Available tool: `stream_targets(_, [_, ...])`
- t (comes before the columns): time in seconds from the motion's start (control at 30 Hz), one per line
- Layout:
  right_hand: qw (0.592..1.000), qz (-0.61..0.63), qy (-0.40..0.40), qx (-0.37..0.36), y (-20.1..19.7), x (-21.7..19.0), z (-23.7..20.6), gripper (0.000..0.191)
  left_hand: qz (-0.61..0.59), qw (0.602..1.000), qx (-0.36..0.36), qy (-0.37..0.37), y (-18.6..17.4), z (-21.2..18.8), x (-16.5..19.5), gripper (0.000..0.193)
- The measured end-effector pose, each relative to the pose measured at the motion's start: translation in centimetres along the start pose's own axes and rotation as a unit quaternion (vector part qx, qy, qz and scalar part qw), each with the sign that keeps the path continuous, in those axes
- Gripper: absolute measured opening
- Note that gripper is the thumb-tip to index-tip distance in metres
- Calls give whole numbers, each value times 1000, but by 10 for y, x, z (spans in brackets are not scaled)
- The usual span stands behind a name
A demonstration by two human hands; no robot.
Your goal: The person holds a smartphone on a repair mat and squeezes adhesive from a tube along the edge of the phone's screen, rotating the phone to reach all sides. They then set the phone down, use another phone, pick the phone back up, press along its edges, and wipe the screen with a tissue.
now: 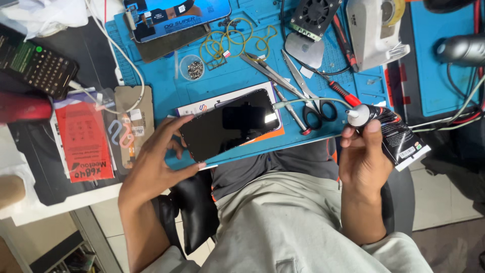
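Blue mat (237, 76) covers the table, strewn with scissors (313, 98), tweezers (270, 73) and a small dish of screws (192, 68). Above its near edge the left hand (161, 156) has its grip closed around a black phone screen (230, 124), held by the edges. The right hand (361, 156) pinches a black glue tube (396, 134) near its white nozzle.

Lighting is bright and even, from overhead; no hard shadows fall on the blue work mat (237, 76). A pale reflection shows on the right part of the dark phone screen (225, 124), and a milder sheen on the second screen (177, 15) at the far edge. Focus is sharp across the bench centre. The grey rounded object (462, 48) at far right is soft and blurred. Lines bow slightly toward the edges of the view. The near floor is dimmer than the bench.
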State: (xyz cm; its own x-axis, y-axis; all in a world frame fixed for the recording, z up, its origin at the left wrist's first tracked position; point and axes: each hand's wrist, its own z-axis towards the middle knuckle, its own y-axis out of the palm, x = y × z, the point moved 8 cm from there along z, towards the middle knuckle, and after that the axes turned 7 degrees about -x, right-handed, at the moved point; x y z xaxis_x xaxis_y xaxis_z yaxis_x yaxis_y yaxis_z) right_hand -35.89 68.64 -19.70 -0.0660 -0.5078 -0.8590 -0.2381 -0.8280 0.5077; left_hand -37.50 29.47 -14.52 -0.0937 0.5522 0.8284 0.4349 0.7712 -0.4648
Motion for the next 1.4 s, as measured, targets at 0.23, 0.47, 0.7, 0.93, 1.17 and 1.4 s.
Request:
stream_targets(0.23, [990,97,64,-82,7,3,27,13,95,992,64,53,-9,5,18,85])
stream_targets(0.47, [966,155,157,-137,53,9,34,18,130,989,47,52,-4,10,12,84])
stream_targets(0.7, [954,133,189,-191,86,3,48,23,134,984,30,117,-8,15,17,91])
stream_targets(0.93, [972,77,76,-208,66,-42,93,18,152,977,115,100,-40,0,22,64])
stream_targets(1.17, [956,66,91,-271,113,-13,77,14,333,920,189,77,-27,16,20,18])
stream_targets(1.4, [923,117,108,-351,181,19,51,18,189,911,318,182,-25,-7,76,17])
